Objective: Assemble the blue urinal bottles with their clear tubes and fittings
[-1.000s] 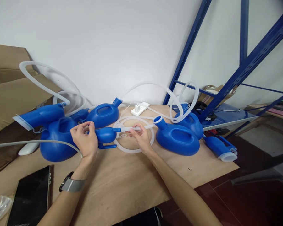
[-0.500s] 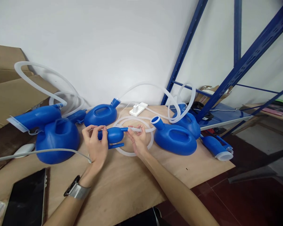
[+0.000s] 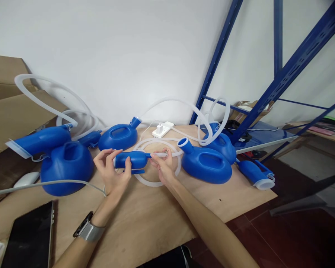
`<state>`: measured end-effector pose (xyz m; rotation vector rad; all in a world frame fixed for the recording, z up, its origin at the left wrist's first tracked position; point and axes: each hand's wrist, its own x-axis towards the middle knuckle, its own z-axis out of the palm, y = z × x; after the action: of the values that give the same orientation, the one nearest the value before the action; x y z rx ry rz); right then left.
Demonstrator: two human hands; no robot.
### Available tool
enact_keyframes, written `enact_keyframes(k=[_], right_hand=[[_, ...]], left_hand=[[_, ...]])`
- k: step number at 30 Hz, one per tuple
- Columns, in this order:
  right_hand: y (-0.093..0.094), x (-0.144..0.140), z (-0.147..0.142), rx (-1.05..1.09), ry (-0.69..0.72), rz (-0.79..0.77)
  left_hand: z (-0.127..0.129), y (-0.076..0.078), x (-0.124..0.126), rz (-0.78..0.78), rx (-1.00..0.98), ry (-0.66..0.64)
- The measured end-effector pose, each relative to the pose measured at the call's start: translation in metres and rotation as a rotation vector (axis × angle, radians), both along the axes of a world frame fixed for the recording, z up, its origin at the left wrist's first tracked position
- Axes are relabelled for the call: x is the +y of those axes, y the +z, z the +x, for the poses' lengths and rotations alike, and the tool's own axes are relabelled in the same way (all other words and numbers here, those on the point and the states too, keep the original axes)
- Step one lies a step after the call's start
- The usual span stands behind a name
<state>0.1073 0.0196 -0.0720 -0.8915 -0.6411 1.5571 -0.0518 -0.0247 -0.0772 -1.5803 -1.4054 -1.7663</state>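
Left hand grips, fingers closed around it, the small blue plastic bulb-shaped funnel piece above the wooden tabletop. At its 3 o'clock, right hand pinches the translucent white silicone tube at its nozzle.

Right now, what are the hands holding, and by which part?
The left hand grips the blue funnel piece by its wide body; the right hand pinches the clear tube end at its narrow spout.

A small blue plastic funnel-shaped piece with a narrow spout lies horizontally just above the wooden tabletop, spout pointing right. A translucent white flexible tube meets that spout end-on, its length curling into a flat loop on the board.
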Motion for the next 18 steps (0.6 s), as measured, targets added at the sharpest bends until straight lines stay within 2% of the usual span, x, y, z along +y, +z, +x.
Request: enact_keyframes(k=[8, 13, 14, 18], right_hand=[[-0.009, 0.006, 0.006, 0.012, 0.067, -0.021], [-0.008, 0.008, 0.011, 0.003, 0.071, -0.006], [-0.008, 0.008, 0.011, 0.001, 0.079, 0.001], [-0.007, 0.006, 0.010, -0.025, 0.111, 0.014]], left_hand=[[0.007, 0.000, -0.009, -0.016, 0.163, -0.043], [-0.013, -0.009, -0.006, -0.143, -0.043, 0.026], [-0.018, -0.012, -0.005, -0.205, -0.091, -0.019], [-0.032, -0.016, -0.001, -0.518, -0.224, -0.424]])
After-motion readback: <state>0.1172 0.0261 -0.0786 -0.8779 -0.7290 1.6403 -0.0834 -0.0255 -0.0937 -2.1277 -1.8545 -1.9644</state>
